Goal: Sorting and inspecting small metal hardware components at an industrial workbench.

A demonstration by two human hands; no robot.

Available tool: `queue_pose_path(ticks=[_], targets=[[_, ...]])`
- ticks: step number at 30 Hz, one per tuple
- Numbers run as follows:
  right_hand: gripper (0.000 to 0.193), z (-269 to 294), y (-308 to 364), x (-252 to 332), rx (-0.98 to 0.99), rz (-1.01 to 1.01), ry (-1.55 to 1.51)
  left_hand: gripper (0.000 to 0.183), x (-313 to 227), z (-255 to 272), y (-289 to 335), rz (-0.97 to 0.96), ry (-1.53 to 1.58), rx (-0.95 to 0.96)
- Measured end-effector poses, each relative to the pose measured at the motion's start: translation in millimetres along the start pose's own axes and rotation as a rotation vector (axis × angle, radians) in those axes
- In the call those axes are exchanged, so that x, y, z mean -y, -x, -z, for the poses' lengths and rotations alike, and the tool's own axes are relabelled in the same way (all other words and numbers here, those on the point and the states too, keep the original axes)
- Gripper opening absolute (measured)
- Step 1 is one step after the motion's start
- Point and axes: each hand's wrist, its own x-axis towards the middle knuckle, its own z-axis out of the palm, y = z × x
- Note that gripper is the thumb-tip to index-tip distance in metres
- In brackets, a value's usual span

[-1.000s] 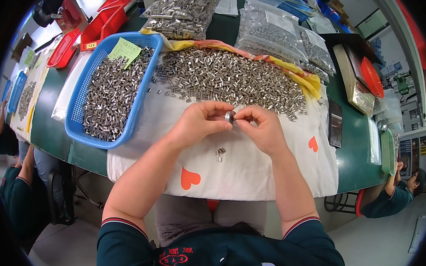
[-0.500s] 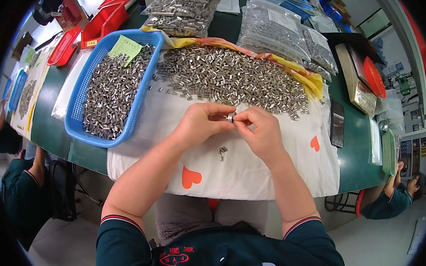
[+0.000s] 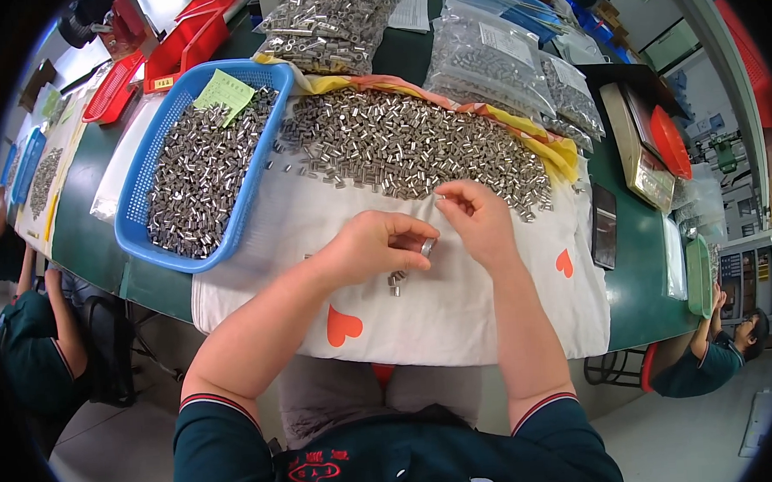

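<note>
My left hand is closed, thumb and fingers pinching a small round metal piece seen partly edge-on. Just beyond it and to the right, my right hand pinches a tiny shiny metal sleeve at its fingertips. A broad heap of short metal sleeves covers the far part of the white cloth. Several loose sleeves lie on the cloth just nearer than my left fingers. To the left stands a blue plastic basket full of similar sleeves, a green paper slip on top.
Clear bags of metal parts lie behind the heap, past a yellow and orange cloth edge. A dark phone rests to the right on the green table. Red bins stand far left. Other people sit at both sides.
My hands, which met at the round metal piece, have come apart. The left has moved nearer to me with that piece; the right has shifted slightly away, a sleeve in its fingertips.
</note>
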Motion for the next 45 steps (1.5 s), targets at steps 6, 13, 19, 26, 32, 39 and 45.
queue_pose_path(ticks=[6, 13, 19, 26, 32, 39, 45], targets=[[0.01, -23.0, -1.8, -6.4, -0.089, 0.315, 0.551, 0.036, -5.6, -0.4, 3.9, 0.001, -0.162, 0.048], [0.005, -15.1, 0.0, -5.3, -0.046, 0.218, 0.658, 0.035, -0.6, 5.6, -1.1, -0.012, 0.045, -0.025], [0.008, -4.3, 10.9, 11.4, 0.03, 0.011, -0.116, 0.034, 0.9, 10.4, -4.9, -0.062, 0.259, -0.098], [0.011, -3.9, 13.2, 24.8, 0.103, 0.138, -0.057, 0.035, 1.9, 12.3, -4.5, -0.069, 0.218, -0.109], [0.008, -8.9, 17.0, 24.7, 0.049, 0.189, 0.065, 0.035, 6.6, 11.8, -5.7, -0.08, 0.169, -0.136], [0.008, -6.0, 17.0, 24.2, 0.073, 0.216, 0.161, 0.034, 5.3, 10.0, -5.3, -0.038, 0.041, -0.169], [0.009, -1.2, 13.4, 21.0, 0.202, -0.048, -0.124, 0.037, 8.5, 11.4, -4.8, -0.02, 0.099, -0.121]])
